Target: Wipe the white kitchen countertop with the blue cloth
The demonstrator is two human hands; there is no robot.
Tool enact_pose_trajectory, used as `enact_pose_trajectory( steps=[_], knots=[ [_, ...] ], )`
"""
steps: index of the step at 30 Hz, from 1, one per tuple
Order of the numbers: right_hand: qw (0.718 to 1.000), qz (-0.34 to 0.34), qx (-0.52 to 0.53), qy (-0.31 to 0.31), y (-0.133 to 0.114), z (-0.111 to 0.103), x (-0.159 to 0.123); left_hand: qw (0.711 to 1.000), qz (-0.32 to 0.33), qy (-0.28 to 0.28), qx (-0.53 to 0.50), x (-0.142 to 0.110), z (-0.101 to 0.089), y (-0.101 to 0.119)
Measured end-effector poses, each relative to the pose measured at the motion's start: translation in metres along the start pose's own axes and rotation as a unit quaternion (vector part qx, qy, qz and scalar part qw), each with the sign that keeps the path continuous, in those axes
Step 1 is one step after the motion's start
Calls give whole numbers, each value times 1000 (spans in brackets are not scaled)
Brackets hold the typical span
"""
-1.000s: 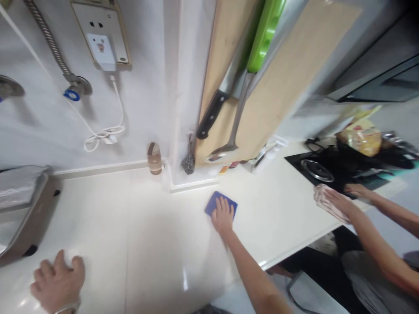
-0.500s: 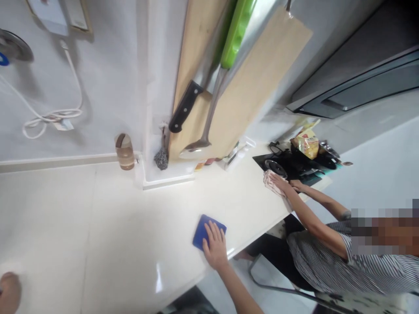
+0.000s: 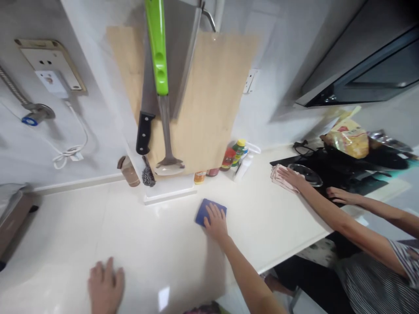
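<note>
My right hand [image 3: 216, 223] lies on a small blue cleaning cloth [image 3: 203, 212], pressing it against the cream stone counter [image 3: 157, 235]. The fingers cover the cloth's right half. My left hand [image 3: 105, 285] rests flat on the counter near the lower edge of the view, fingers apart, holding nothing. To the right, a co-worker's hand [image 3: 290, 176] lies on a folded pink cloth [image 3: 280, 179] beside the hob. That person's other hand [image 3: 340, 195] rests at the hob's front edge.
A wooden cutting board [image 3: 209, 100], a large knife [image 3: 143, 133] and a steel ladle [image 3: 166, 139] hang on the wall. Bottles [image 3: 229, 159] and a steel-wool scrubber [image 3: 148, 176] stand behind. A black gas hob [image 3: 340, 174] sits under a range hood [image 3: 360, 65].
The view has swung, bringing the hanging boards upright in the picture. My left hand has come further into view along the counter. My right hand remains on the blue cloth.
</note>
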State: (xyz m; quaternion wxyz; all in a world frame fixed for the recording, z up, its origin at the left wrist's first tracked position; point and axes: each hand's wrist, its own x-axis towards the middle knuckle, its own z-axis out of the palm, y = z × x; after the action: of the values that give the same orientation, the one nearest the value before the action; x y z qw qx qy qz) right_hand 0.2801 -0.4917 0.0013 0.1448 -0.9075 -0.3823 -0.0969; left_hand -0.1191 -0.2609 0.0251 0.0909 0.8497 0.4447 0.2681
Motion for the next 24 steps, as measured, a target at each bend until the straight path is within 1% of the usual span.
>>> enact_pose_trajectory(
  steps=[2, 4, 6, 8, 11, 13, 15, 17, 18, 19, 20, 24],
  knots=[
    [1000, -11, 14, -5, 13, 2, 16, 999, 12, -34, -9, -7, 22, 41],
    [999, -25, 30, -9, 26, 4, 31, 997, 42, -65, -15, -16, 40, 75],
    [998, -35, 52, -10, 37, 6, 43, 995, 62, -76, -20, -26, 53, 100],
    [996, -41, 80, -13, 46, 8, 52, 995, 72, -67, -13, -35, 62, 116],
    [988, -54, 145, -22, 56, 9, 60, 995, 86, -46, 24, -44, 68, 127],
    [973, -61, 223, -29, 65, 9, 62, 994, 94, -41, 42, -45, 69, 128],
    [941, -40, 334, -27, 78, 8, 61, 993, 96, -41, 47, -43, 68, 129],
    [900, 13, 436, -2, 97, 4, 58, 994, 91, -47, 47, -41, 66, 129],
    [882, 42, 468, 16, 107, 2, 56, 994, 87, -52, 48, -40, 66, 130],
    [871, 66, 486, 33, 117, -1, 55, 994, 81, -59, 49, -40, 65, 130],
    [866, 83, 491, 47, 128, -4, 53, 994, 73, -66, 49, -39, 65, 130],
    [872, 140, 461, 92, 159, -10, 55, 995, 37, -79, 39, -39, 70, 126]
  ],
)
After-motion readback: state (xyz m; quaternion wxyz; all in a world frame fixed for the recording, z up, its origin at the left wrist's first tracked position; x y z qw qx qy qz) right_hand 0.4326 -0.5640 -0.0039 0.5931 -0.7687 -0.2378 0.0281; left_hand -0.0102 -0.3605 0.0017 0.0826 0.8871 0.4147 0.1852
